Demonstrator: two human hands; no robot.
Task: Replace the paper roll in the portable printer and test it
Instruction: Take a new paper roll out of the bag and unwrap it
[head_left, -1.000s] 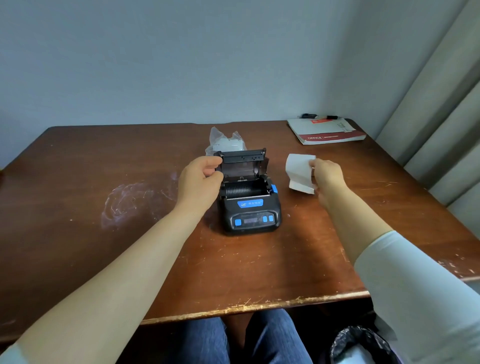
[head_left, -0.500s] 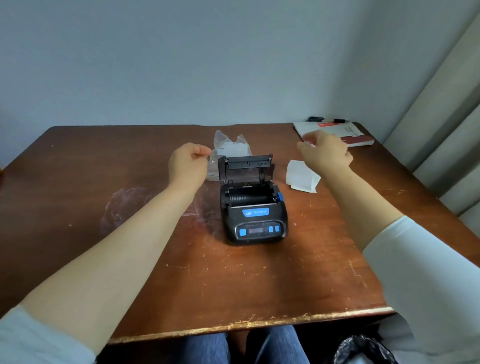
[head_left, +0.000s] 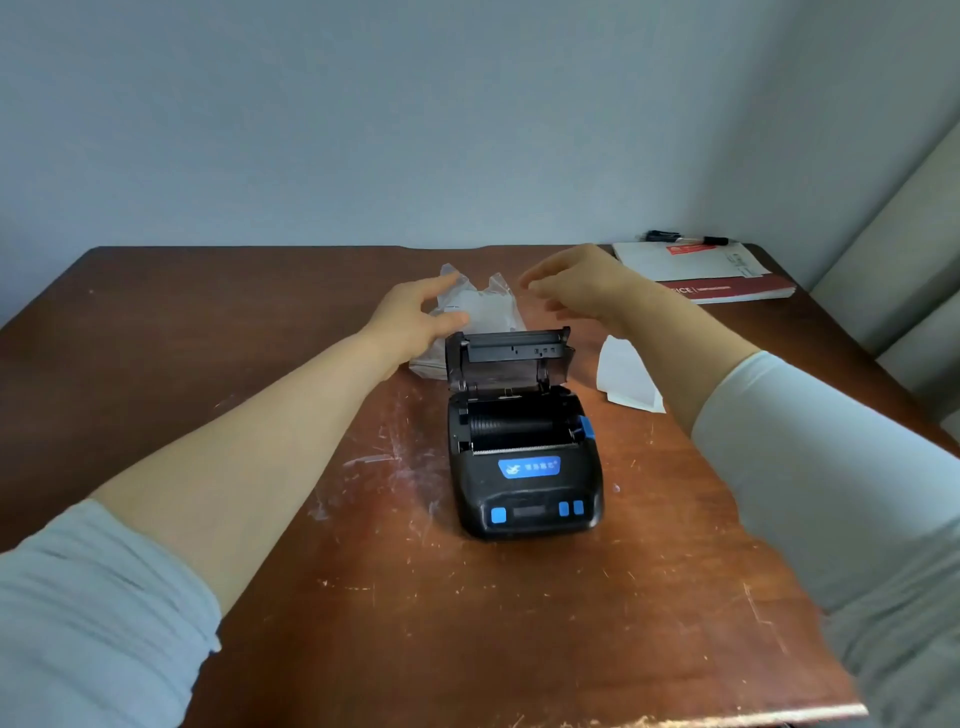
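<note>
A black portable printer (head_left: 524, 478) with blue buttons sits mid-table, its lid (head_left: 511, 358) standing open over an empty paper bay. Behind it lies a clear plastic bag (head_left: 485, 306) with something white inside. My left hand (head_left: 415, 317) lies against the bag's left side, fingers spread, holding nothing. My right hand (head_left: 576, 283) hovers just right of the bag, fingers apart and empty. A loose white paper piece (head_left: 623, 376) lies on the table right of the printer.
The scratched brown wooden table (head_left: 208, 338) backs against a grey wall. A white and red booklet (head_left: 711, 275) with a pen (head_left: 685, 239) lies at the far right corner. A curtain (head_left: 914, 291) hangs at the right.
My right hand let go of the white paper, which now lies on the table, and moved left toward the bag. My left hand left the printer lid and reached the bag.
</note>
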